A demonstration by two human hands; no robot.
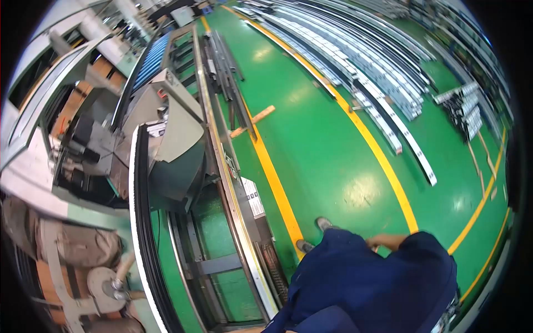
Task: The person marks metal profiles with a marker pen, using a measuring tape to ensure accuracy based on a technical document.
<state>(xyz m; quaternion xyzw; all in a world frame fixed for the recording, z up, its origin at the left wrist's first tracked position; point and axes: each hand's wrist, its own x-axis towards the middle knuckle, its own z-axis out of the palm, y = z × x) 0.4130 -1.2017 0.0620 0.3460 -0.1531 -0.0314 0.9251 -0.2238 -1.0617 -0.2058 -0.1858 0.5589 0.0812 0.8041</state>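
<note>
1. Holds right hand at front edge of navy garment, fingers too small to read.
2. Angles bare right forearm inward across garment's front.
3. Extends left arm low, left of garment, mostly cropped.

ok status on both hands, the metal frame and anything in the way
Right hand by the body, grip unclear. Left hand out of view. Metal frame to the left. Wood block on the floor ahead, possible trip hazard.

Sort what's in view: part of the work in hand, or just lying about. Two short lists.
Likely in the work, by nearness only:
- long black profile with a white edge
- metal frame

Seemingly lying about:
- pale profiles stacked on the floor
- wooden pieces

Whether the right hand holds anything is unclear.
</note>
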